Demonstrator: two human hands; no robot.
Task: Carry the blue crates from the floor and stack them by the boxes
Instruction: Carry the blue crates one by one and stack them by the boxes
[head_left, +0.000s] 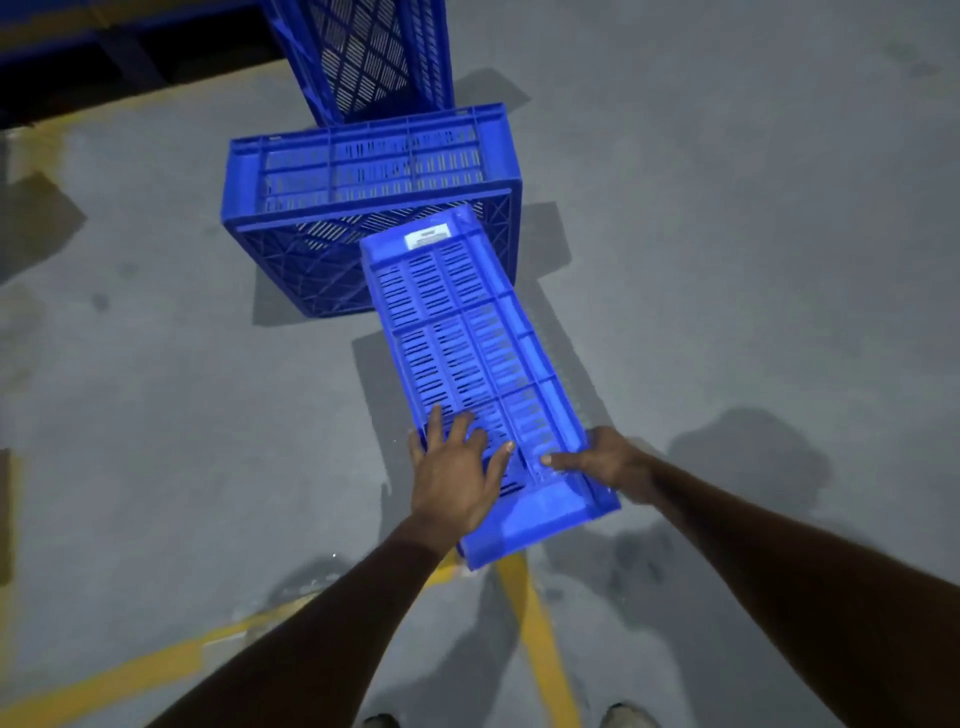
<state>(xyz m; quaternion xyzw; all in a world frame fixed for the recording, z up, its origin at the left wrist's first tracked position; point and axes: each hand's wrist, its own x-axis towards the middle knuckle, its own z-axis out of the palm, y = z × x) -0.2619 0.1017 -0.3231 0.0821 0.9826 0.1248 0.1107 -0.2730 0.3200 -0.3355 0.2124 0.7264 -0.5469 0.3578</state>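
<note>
I hold a blue slotted crate (467, 332) tilted in front of me, its long side facing up and a white label near its far end. My left hand (452, 473) lies flat with spread fingers on its near side wall. My right hand (602, 462) grips its right edge. Its far end overlaps a second blue crate (311, 208) that lies on its side on the grey floor. A third blue crate (363, 52) stands tilted behind that one, at the top of the view.
Yellow painted lines (540, 639) cross the concrete floor near my feet and along the left. A dark blue rack base (104, 41) runs along the top left. Brown cardboard pieces (5, 514) lie at the left edge.
</note>
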